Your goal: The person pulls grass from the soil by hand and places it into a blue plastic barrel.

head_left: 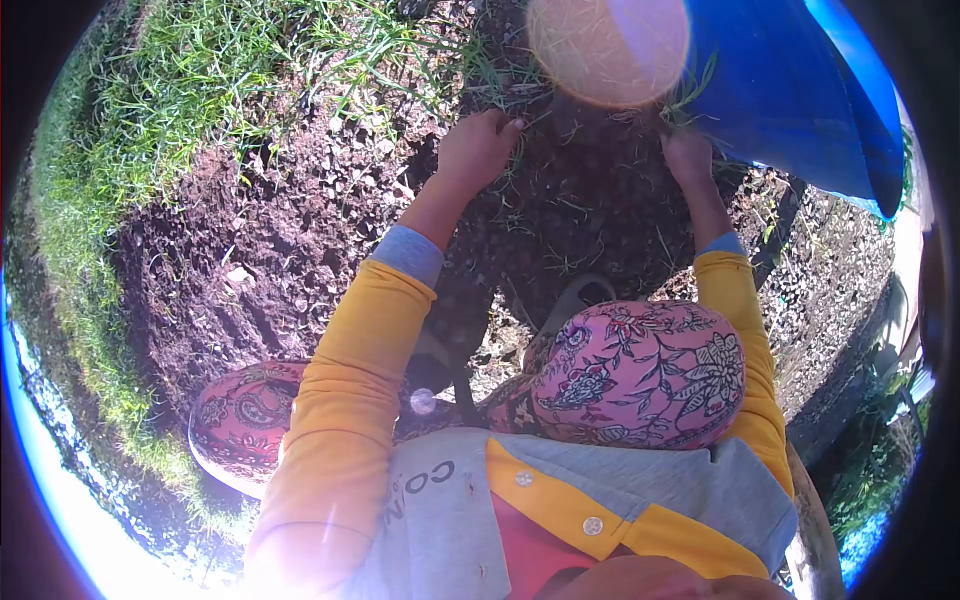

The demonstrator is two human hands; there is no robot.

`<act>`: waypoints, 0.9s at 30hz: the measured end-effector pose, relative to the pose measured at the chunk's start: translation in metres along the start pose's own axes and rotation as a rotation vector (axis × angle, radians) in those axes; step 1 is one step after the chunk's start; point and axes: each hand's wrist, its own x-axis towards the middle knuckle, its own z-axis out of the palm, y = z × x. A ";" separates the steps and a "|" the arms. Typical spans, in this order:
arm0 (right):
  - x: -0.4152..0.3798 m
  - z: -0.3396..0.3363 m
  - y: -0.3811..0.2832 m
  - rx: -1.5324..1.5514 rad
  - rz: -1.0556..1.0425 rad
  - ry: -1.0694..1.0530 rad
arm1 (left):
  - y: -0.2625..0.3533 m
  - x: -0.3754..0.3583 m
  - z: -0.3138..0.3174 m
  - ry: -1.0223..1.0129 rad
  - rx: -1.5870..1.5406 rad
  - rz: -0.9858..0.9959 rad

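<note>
My left hand (478, 152) is closed at the edge of the grass patch (400, 65), with thin green blades around its fingertips. The fingers look curled on some of them, though glare and shade blur the exact grip. Farther right, my right hand (688, 155) is closed as well, and a small tuft of grass (690, 95) sticks up from it beside the blue sheet. Dark, shaded soil (590, 190) with loose grass bits lies between the two hands.
A large blue plastic-like sheet or container (780, 100) stands at the upper right. Dense grass (200, 100) covers the left side; bare crumbly soil (250, 260) lies before my knees, which wear pink floral cloth (650, 375). A round lens glare covers part of the top.
</note>
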 end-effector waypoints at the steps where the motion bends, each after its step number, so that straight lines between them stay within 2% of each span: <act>1: -0.002 0.006 0.002 0.007 -0.006 0.034 | 0.000 0.000 0.000 -0.009 -0.001 -0.009; 4: -0.004 -0.007 -0.019 0.111 0.173 0.037 | 0.001 0.002 0.003 -0.032 0.009 -0.016; 7: 0.000 -0.013 -0.022 0.093 0.150 0.119 | 0.003 0.003 0.006 -0.041 0.035 0.007; 10: 0.006 -0.002 -0.011 0.074 0.147 -0.013 | 0.009 0.004 0.005 -0.040 0.033 0.027; 13: -0.006 0.020 0.004 0.198 0.315 -0.051 | 0.008 0.006 0.004 -0.034 0.028 0.036; 16: -0.044 -0.004 -0.002 0.526 0.484 0.088 | 0.007 0.008 0.004 -0.025 0.006 0.045; 18: -0.084 -0.004 -0.002 0.621 0.763 0.352 | 0.006 0.009 0.000 -0.032 -0.019 0.049; 20: -0.129 -0.023 0.011 1.070 1.195 0.410 | 0.000 0.013 0.000 -0.007 -0.047 0.057; 21: -0.147 -0.041 0.021 1.128 1.425 0.424 | -0.003 0.016 0.000 0.003 -0.060 0.063; 22: -0.186 -0.022 0.056 0.954 1.436 0.463 | -0.005 0.017 -0.003 0.008 -0.062 0.051; 23: -0.205 -0.035 0.075 1.103 1.601 0.494 | -0.005 0.019 -0.009 -0.007 -0.044 0.031; 24: -0.220 -0.044 0.090 1.132 1.751 0.754 | -0.006 0.021 -0.015 -0.021 -0.026 0.009; 25: -0.230 -0.049 0.104 1.156 1.816 0.902 | -0.007 0.023 -0.020 -0.035 -0.006 -0.014; 27: -0.254 -0.048 0.140 1.201 1.832 1.015 | -0.017 0.026 -0.018 0.043 -0.086 0.002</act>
